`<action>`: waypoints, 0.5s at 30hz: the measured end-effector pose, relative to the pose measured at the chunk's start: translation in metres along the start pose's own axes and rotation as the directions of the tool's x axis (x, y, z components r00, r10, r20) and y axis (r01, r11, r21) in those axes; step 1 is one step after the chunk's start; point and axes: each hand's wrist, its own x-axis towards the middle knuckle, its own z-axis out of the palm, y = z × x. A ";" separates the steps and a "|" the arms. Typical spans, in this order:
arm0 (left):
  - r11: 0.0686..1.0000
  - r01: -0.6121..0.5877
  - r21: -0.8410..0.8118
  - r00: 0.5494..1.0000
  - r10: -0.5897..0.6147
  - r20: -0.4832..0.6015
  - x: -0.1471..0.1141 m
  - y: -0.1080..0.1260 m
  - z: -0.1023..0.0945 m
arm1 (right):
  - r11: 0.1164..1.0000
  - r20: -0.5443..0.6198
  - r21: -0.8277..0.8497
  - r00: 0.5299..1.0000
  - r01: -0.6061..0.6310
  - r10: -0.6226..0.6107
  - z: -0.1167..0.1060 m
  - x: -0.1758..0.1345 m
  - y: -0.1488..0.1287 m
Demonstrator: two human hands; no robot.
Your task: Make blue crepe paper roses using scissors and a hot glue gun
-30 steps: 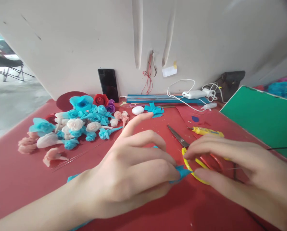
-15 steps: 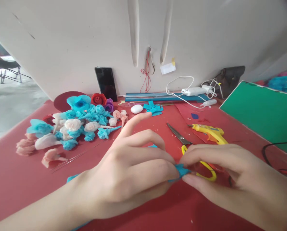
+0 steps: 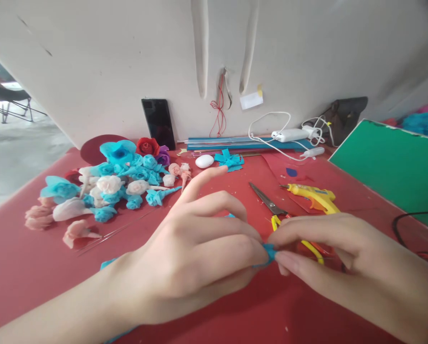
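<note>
Both my hands meet over the red table, around a small piece of blue crepe paper. My left hand closes on one side of it, with the index finger raised and the other fingers curled. The thumb of my left hand is hidden. Between thumb and fingertips, my right hand pinches the other side of the paper. Just beyond my right hand lie scissors with yellow handles, partly covered by it. More blue paper shows from under my left forearm.
Many crepe paper flowers are heaped at the left. A yellow glue gun lies behind my right hand. Farther back are blue paper strips, a white egg-shaped object, a phone and a white power strip. A green board stands right.
My right thumb and fingers have shifted slightly on the blue paper, and less of it shows between my hands. My left hand stays almost where it was.
</note>
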 end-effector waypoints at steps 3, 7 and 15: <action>1.000 0.007 -0.012 1.000 -0.007 -0.004 0.001 0.000 0.000 | 0.996 0.035 0.084 0.999 0.022 -0.025 -0.002 0.006 -0.001; 0.998 0.051 -0.040 0.997 -0.053 -0.056 0.004 0.000 0.000 | 0.989 0.001 0.147 1.000 -0.021 0.021 0.001 0.004 -0.003; 0.940 0.200 -0.275 0.976 -0.215 -0.024 -0.003 0.003 0.001 | 0.926 0.126 0.228 0.952 -0.302 0.280 0.002 -0.007 -0.005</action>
